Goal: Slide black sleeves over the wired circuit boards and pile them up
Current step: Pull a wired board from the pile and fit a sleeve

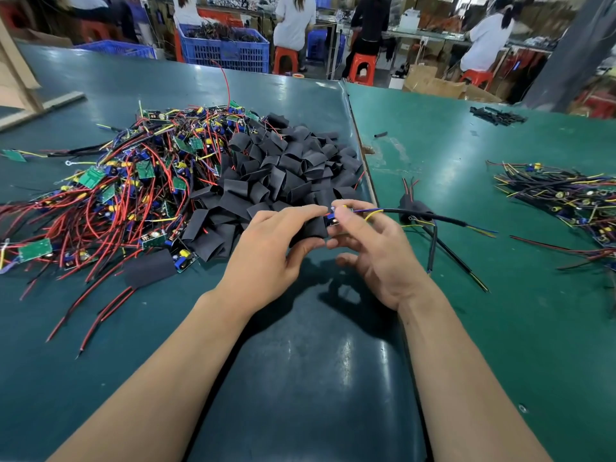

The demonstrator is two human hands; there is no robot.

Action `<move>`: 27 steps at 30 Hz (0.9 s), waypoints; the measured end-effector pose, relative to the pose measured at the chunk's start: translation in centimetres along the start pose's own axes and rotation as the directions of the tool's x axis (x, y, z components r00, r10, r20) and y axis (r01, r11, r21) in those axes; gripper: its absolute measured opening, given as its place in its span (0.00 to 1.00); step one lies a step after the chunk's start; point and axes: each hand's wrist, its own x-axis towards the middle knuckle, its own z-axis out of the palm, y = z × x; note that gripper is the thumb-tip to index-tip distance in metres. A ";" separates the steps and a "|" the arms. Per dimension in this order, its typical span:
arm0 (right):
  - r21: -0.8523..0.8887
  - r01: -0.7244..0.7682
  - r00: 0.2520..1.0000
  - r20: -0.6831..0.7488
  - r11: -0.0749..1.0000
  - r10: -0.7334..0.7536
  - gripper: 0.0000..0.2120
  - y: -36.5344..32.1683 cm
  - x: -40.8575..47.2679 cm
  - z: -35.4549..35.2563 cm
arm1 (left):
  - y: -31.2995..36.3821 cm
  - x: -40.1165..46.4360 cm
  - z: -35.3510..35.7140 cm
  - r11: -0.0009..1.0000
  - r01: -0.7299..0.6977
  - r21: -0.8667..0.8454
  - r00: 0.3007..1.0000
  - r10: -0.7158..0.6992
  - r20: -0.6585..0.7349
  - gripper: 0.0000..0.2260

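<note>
My left hand grips a black sleeve between thumb and fingers at the table's middle. My right hand pinches a small wired circuit board at the sleeve's right mouth; the board is partly inside the sleeve. Its black cable with yellow and blue leads trails off to the right. A heap of loose black sleeves lies just behind my hands. Left of it spreads a tangle of green boards with red and black wires. A sleeved board lies right of my hands.
The green table has a raised seam running back on the right. Another pile of wired boards sits at the far right, and a small black bundle lies further back. Blue crates and seated people fill the background.
</note>
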 end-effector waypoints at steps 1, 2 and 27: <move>0.026 -0.026 1.000 0.012 0.999 0.025 0.08 -0.1 0.0 -0.1 | -0.1 0.0 0.0 1.000 -0.005 -0.017 1.000 0.005 0.020 0.18; 0.044 -0.039 0.999 0.016 0.998 0.038 0.09 -0.3 0.0 -0.2 | -0.1 0.0 -0.1 0.999 -0.004 -0.035 0.999 0.006 0.045 0.18; 0.099 0.176 0.978 -0.134 0.979 -0.163 0.05 0.5 0.6 -0.6 | 0.3 0.4 0.0 0.966 0.066 -0.251 0.997 -0.054 0.056 0.17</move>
